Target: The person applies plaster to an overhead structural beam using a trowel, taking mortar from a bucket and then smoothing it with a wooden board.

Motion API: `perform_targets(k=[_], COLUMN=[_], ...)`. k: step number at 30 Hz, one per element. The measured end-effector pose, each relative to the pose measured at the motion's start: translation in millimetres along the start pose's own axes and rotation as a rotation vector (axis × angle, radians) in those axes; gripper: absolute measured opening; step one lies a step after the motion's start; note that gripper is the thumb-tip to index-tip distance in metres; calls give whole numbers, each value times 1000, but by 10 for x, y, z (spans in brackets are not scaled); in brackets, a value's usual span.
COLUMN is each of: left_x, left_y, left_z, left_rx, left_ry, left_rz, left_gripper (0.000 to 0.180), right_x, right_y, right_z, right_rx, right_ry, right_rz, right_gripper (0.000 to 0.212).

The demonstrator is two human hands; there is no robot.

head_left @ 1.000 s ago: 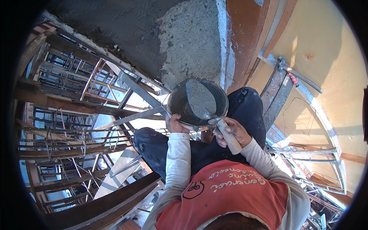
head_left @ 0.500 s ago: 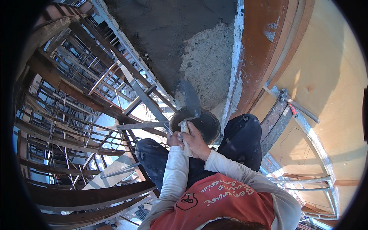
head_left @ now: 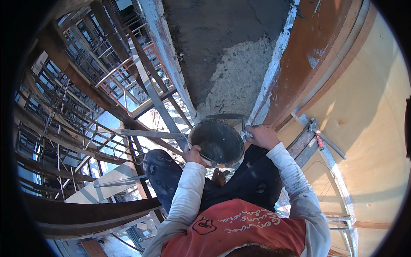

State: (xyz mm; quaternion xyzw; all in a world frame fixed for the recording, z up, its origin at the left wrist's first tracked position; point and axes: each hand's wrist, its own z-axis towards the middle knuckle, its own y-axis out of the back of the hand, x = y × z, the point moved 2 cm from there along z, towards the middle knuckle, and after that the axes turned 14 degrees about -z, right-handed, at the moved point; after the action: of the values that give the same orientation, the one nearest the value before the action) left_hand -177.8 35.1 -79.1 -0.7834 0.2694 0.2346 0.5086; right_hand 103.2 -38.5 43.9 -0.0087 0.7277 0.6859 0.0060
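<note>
Between my knees stands a dark round bucket, with grey residue on its inner wall. My left hand is closed on the near-left part of its rim. To the right of the bucket, my right hand grips the handle of a trowel. The trowel's thin blade shows nearly edge-on above the bucket's far rim. Past the bucket runs a strip of wet grey mortar, smooth and dark at the far left. Its nearer right portion is pale and rough.
Whitish-edged boards flank the mortar, with a reddish-brown panel on the right. Wooden beams and scaffolding poles fill the left, with a drop visible between them. A metal bracket with a red-gripped part lies against the tan panel.
My hands, earlier together at the trowel handle, have parted. The left has taken the bucket's rim; the right has carried the trowel rightward, its blade turning from upright to nearly level.
</note>
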Motion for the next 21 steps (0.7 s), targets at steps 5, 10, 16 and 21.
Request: perform_targets(k=[5,10,16,21], left_x=[-59,-27,-135,-105], left_y=[-233,-44,-242,-147], left_z=[-205,-85,-263,-176], left_rx=[-28,18,7,2], left_ry=[22,17,5,21], left_rz=[89,50,115,64], left_gripper=[55,55,57,58], right_x=[-257,-300,-551,-455], right_y=[475,1750,3042,3177], right_z=[745,1042,1103,926], right_rx=[-13,-164,-346,-597], right_ry=[243,264,303,169], right_rz=[-296,-352,-328,503], right_gripper=[31,41,51,54])
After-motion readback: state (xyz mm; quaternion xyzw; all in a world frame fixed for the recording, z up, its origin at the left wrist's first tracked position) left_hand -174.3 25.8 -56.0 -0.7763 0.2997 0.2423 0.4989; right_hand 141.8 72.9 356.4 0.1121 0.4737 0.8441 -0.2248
